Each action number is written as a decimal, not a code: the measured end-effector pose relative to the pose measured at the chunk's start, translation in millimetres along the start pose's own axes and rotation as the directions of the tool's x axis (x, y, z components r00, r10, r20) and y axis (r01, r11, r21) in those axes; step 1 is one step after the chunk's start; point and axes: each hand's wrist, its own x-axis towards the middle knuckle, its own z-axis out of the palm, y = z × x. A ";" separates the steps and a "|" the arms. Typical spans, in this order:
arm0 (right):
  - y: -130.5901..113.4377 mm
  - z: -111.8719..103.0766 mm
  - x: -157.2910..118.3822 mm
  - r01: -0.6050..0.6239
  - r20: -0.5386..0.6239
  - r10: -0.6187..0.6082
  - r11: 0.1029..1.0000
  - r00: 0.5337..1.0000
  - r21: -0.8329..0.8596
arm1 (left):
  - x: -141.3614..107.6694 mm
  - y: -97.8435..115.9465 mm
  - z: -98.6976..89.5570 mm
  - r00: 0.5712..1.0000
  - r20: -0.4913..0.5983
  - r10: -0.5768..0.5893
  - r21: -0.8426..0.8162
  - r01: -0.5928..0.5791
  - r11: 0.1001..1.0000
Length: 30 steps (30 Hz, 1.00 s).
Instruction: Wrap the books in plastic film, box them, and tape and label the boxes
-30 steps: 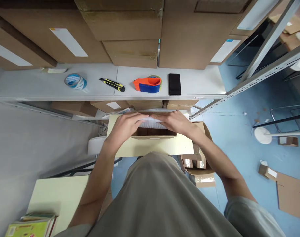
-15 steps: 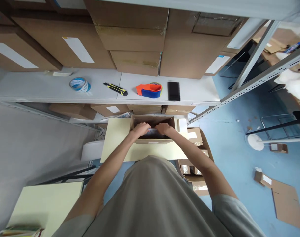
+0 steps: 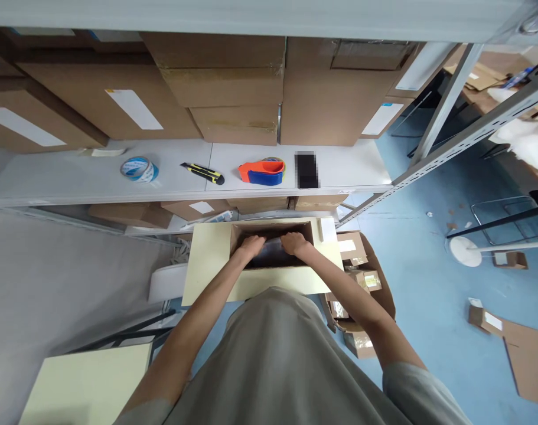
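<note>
An open cardboard box (image 3: 242,231) stands on a small cream table (image 3: 205,254) in front of me. Inside it lies a dark grey item (image 3: 272,255) with a shiny, plastic-like surface; its kind is not clear. My left hand (image 3: 253,245) reaches over the box with fingers curled down at the item's left end. At the right end, my right hand (image 3: 294,242) is closed in the same way. The fingertips of both hands are largely hidden. A small white block-like object (image 3: 328,229) lies on the table right of the box.
The grey shelf (image 3: 171,177) ahead carries a tape roll (image 3: 139,169), a box cutter (image 3: 202,173), an orange-and-blue tape dispenser (image 3: 263,172) and a pixelated dark rectangle (image 3: 306,170). Large cartons (image 3: 322,100) stand behind. Small boxes fill a large carton (image 3: 384,292) at right.
The view has tilted slightly, so the shelf appears lower. Both hands stay at the grey item, and more of its surface shows between them inside the box.
</note>
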 end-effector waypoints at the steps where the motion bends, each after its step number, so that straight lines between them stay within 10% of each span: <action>1: 4.4 -5.1 -5.9 -0.001 -0.015 0.001 1.000 1.000 -0.005 | -4.2 4.6 -4.4 1.000 -0.010 -0.005 0.010 0.005 1.000; 8: 51.6 -73.0 -31.5 -0.007 -0.382 0.023 0.999 0.924 0.044 | -29.2 46.0 -85.5 0.975 -0.212 0.068 0.061 -0.056 0.997; 15: 102.4 -134.2 14.5 -0.004 -0.782 0.137 0.985 0.609 0.170 | -21.8 75.4 -175.6 0.680 -0.727 0.089 -0.020 -0.151 0.988; 18: 118.8 -139.0 44.3 0.054 -0.815 0.078 0.990 0.574 0.133 | -19.9 80.6 -184.5 0.581 -0.807 0.103 -0.034 -0.220 0.975; 23: 135.0 -128.2 60.6 0.055 -0.766 0.069 0.989 0.639 0.135 | -38.2 70.4 -164.2 0.509 -0.858 0.071 -0.087 -0.279 0.956; 30: 130.9 -52.9 -1.8 0.158 -0.875 0.169 0.951 0.454 0.266 | -84.9 -17.1 -33.3 0.447 -0.838 -0.313 -0.414 -0.147 0.898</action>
